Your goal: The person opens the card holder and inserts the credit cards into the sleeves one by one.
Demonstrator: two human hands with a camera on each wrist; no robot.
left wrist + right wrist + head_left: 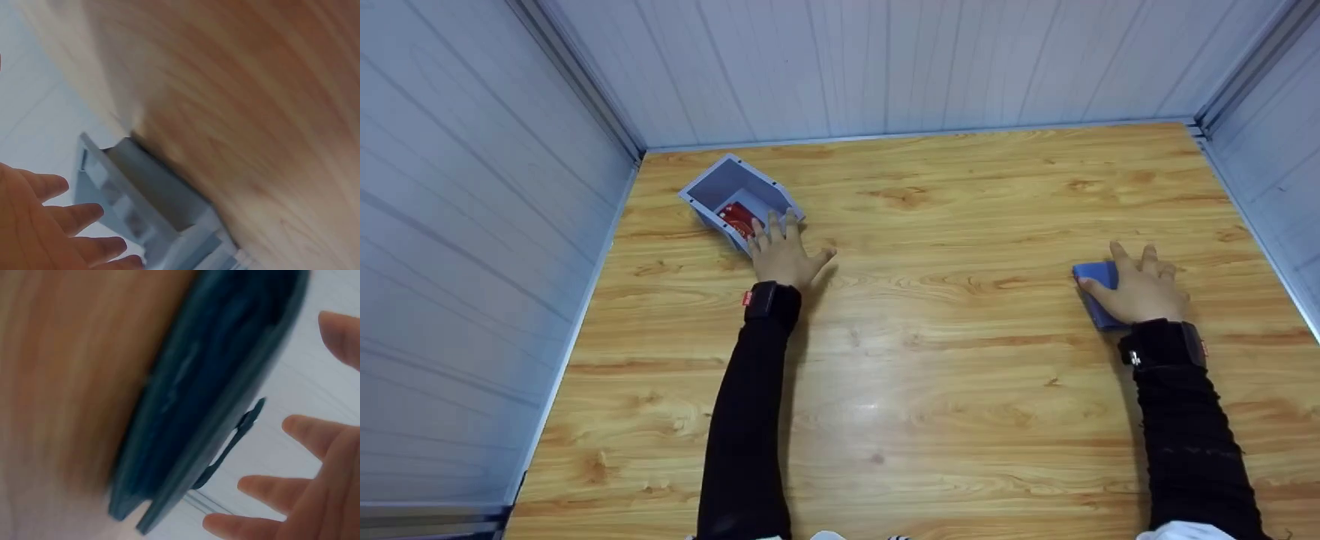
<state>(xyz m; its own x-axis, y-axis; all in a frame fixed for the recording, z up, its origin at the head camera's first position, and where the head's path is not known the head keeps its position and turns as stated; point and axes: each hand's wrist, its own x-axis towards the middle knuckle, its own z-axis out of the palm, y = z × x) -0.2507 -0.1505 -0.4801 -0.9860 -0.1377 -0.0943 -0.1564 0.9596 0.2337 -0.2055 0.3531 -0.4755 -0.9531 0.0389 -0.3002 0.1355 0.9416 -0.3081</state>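
- Blue flat wallet (pixel 1102 271) lies longways away, leaning left, under wide-spread right hand (pixel 1144 296).
- Wide-spread left hand (pixel 782 259) is by grey plastic box (pixel 744 178).
- Red flat packet (pixel 740 218) inside: writing too small.

Fairly even light filled the head view; a small pale glare marked the wooden table (pixel 960 352) between and below the left hand (pixel 784 259) and right hand (pixel 1147 296). Soft shadow edged the left hand's thumb side. Both wrist views were blurry, the table's grain smeared.
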